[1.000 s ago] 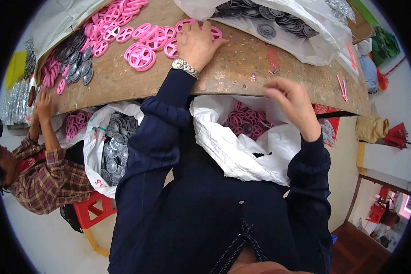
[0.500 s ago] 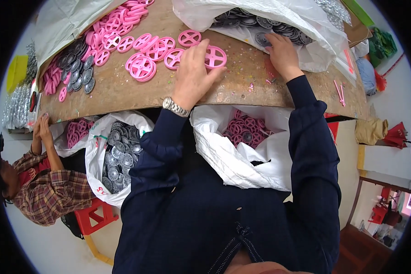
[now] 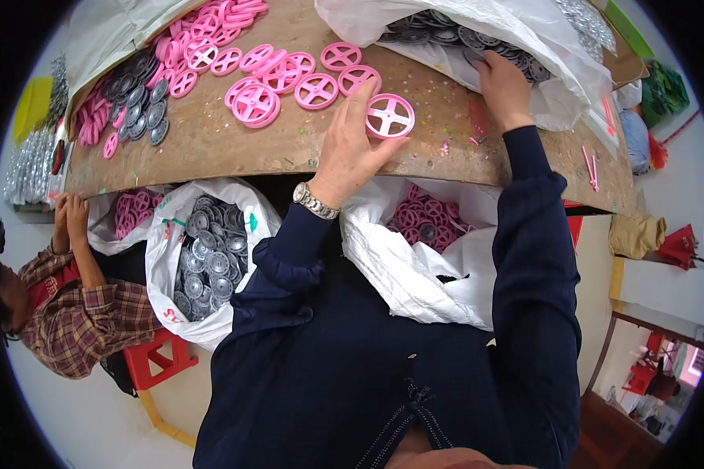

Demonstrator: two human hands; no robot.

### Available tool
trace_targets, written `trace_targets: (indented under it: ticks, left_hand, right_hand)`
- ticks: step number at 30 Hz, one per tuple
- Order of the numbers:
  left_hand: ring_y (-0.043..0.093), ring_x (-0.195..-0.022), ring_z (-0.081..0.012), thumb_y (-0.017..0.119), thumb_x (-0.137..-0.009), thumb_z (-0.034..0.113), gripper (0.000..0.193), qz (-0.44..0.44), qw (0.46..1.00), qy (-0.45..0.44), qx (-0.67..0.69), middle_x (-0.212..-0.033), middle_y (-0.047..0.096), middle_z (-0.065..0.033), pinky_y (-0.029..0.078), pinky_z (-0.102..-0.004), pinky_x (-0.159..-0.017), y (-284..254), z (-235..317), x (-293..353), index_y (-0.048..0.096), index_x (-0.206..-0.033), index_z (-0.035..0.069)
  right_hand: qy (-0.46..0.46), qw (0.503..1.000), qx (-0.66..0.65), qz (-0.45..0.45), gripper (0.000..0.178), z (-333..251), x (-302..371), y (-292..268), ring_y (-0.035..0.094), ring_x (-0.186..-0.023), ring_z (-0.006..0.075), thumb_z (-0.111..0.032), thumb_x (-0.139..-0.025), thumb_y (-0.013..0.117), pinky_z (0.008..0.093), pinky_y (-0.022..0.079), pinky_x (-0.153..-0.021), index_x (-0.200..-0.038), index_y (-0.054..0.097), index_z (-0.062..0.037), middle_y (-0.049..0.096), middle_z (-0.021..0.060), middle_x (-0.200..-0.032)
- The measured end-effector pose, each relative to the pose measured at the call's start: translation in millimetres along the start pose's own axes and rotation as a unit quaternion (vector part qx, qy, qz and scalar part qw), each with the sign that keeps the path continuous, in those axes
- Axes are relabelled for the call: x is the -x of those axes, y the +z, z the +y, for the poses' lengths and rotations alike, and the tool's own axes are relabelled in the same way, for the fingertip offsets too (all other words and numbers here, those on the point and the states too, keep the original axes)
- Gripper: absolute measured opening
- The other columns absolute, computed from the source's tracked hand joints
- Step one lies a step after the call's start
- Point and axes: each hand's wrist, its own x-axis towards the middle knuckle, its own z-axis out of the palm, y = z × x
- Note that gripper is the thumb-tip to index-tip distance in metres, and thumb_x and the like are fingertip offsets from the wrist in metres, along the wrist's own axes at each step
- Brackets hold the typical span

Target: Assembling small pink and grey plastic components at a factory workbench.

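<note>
My left hand grips a pink spoked plastic wheel by its edge, between thumb and fingers, just over the near part of the table. Beside it lie several loose pink wheels, some stacked. At the mouth of a white sack, my right hand has its fingers closed at the edge of a grey plastic disc; the fingertips partly cover it. More grey discs fill the sack's opening behind that hand.
Left on the wooden table are a pink wheel heap and grey discs. Below the edge hang sacks of grey discs and pink wheels. A co-worker sits at left. Pink sticks lie at right.
My left hand has closed on a pink wheel and moved it slightly right. My right hand has shifted right and toward the sack, its fingers now at a disc's edge.
</note>
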Motion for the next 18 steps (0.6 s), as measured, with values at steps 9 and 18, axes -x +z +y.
trace_targets:
  ticks: [9, 18]
  left_hand:
    - [0.055, -0.120, -0.0367, 0.083, -0.074, 0.023, 0.089, -0.008, 1.000, 0.019, 0.022, -0.137, 0.051, -0.0209, 0.046, -0.0436, -0.100, -1.0, 6.1, 4.2, 0.035, -0.146, 0.002]
    - [0.059, -0.114, -0.0361, 0.083, -0.070, 0.015, 0.089, -0.023, 0.993, 0.109, 0.034, -0.131, 0.054, -0.0190, 0.051, -0.0410, -0.092, 3.2, 15.4, 5.6, 0.037, -0.146, 0.007]
  right_hand:
    - [0.165, 0.799, -0.536, -0.215, 0.026, -74.5, 74.3, -56.9, 0.051, -0.071, 0.0020, -0.025, -0.094, 0.066, 0.0205, 0.040, -0.060, -0.106, 0.068, -0.0019, 0.064, -0.0051, -0.085]
    - [0.195, 0.713, -0.595, -0.315, 0.038, -99.8, 100.1, -65.4, 0.051, -0.083, 0.0022, -0.026, -0.096, 0.062, 0.0184, 0.040, -0.073, -0.126, 0.061, -0.0029, 0.064, -0.0048, -0.101]
